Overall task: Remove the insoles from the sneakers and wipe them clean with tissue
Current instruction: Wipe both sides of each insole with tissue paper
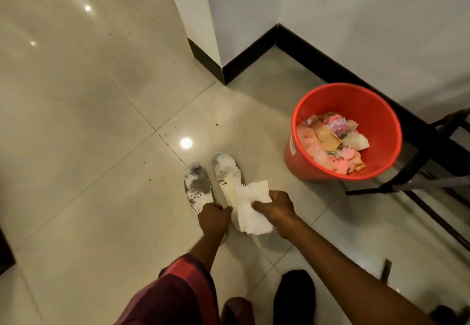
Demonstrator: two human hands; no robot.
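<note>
Down on the glossy beige tiled floor [101,197]: two worn white insoles with grey scuffed patches, left insole [197,187] and right insole [226,172], side by side, toes pointing away. Left hand [213,219] pinching the heel ends of both, fingers closed on them. Right hand [276,210] clutching a crumpled white tissue [250,209], draped over the right insole's heel half. Off to the right, near the black skirting, a red plastic bucket [381,111] full of paper scraps. Black sock [293,296] at the bottom.
</note>
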